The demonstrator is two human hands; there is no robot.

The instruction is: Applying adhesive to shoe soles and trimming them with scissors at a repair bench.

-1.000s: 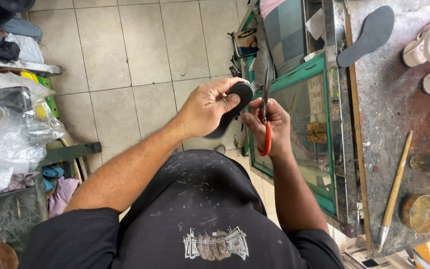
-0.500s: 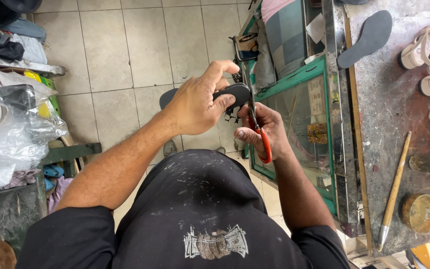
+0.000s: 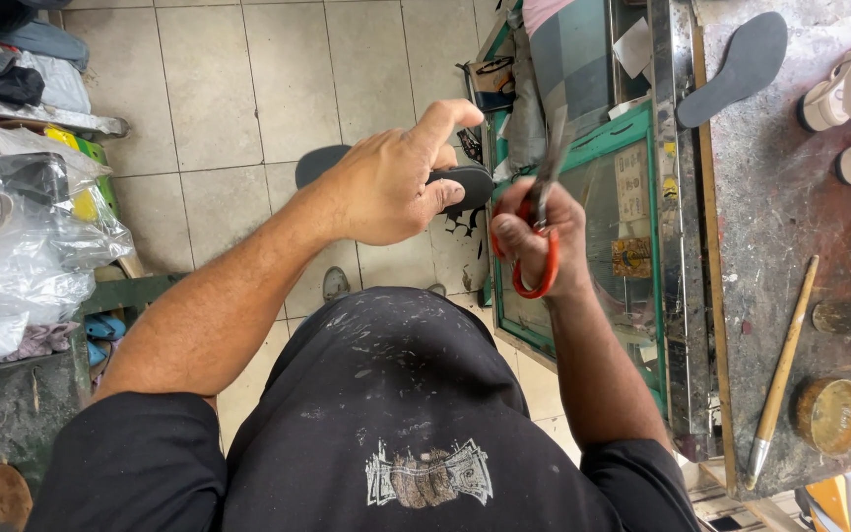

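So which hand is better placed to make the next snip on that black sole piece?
Right hand: it likely cuts, already gripping the red-handled scissors, while the left hand holds the black sole piece.

Open tiled floor (image 3: pixel 219 89) ahead, green cabinet (image 3: pixel 632 197) blocks right, bags (image 3: pixel 22 266) left

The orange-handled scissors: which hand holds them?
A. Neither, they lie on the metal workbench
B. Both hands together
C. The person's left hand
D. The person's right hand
D: the right hand has its fingers through the loops of the orange-handled scissors, while the left hand grips a flat black shoe sole.
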